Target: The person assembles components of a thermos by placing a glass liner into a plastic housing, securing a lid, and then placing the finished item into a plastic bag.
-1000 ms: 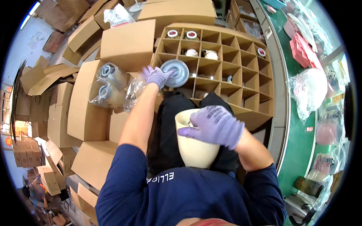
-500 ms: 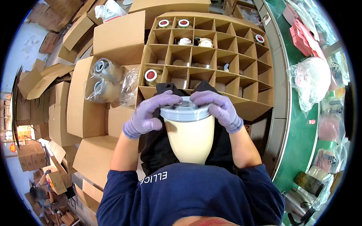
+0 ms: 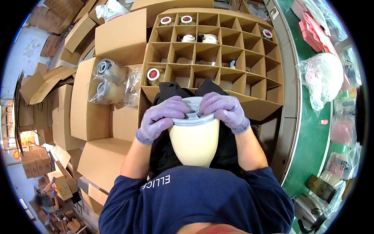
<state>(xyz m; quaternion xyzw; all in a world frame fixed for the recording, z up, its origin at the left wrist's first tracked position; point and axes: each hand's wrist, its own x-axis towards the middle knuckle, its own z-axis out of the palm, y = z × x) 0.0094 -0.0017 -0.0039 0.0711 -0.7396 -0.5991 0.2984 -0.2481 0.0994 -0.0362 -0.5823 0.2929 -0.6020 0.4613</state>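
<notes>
A cream tapered tub (image 3: 193,145) rests in my lap, its wide end up and topped by a grey-blue lid (image 3: 193,121) with a darker grey piece in its middle. In a purple glove, my left hand (image 3: 163,117) bends its fingers over the lid's left side, thumb at the rim. My right hand (image 3: 226,109), gloved alike, grips the right side with its fingertips over the top. Both hands touch the lid, and their fingers hide part of its top.
Just beyond my knees stands a divided carton (image 3: 230,93) with several lidded jars. An open carton (image 3: 89,105) at left holds plastic-wrapped tubs (image 3: 111,80). Along the right runs a green bench (image 3: 307,136) with bagged goods (image 3: 321,78). Another person (image 3: 46,201) is at far lower left.
Both hands have closed in on the lid, the left moving right and its thumb coming to the rim. Less of the lid's ridged side shows, and the view has shifted slightly.
</notes>
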